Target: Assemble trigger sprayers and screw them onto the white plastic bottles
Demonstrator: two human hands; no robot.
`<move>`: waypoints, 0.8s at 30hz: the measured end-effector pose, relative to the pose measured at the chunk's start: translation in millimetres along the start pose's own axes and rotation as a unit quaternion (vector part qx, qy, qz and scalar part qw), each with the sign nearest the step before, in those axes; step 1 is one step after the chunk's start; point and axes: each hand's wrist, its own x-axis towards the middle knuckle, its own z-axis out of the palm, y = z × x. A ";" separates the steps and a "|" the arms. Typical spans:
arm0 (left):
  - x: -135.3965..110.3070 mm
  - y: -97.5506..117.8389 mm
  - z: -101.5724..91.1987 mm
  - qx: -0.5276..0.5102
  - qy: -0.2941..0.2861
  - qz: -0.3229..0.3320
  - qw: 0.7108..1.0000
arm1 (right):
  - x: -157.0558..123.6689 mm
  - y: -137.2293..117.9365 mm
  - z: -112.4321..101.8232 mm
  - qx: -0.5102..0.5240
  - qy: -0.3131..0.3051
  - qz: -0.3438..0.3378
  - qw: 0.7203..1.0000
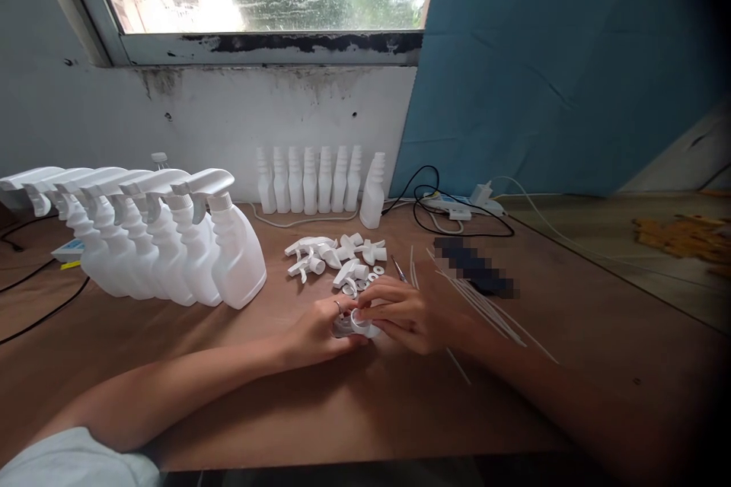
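My left hand is closed around a white trigger spray head, whose round collar faces up toward me. My right hand reaches over it from the other side, thumb and fingers pinched together at the collar's opening. Whatever sits between those fingertips is too small or hidden to make out. Just beyond my hands lies a pile of loose white spray heads, with several small white ring washers at its near right edge. Thin white tubes lie on the table beside my right forearm.
Several white bottles with spray heads stand in a row at the left. Open-necked white bottles line the wall, one slightly apart. A pen-like tool, a dark blurred object and a power strip with black cable lie at the right.
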 end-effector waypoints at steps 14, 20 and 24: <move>-6.0 0.2 0.7 0.040 0.037 0.022 0.998 | -4.4 2.5 0.7 -0.009 -0.011 0.013 1.000; -1.5 -9.2 -4.6 0.128 0.017 0.179 0.975 | -2.6 0.4 3.0 -0.036 0.004 -0.008 0.999; 1.3 -11.5 -6.1 0.116 0.027 0.203 0.972 | -3.6 2.2 5.8 -0.029 0.008 -0.006 1.000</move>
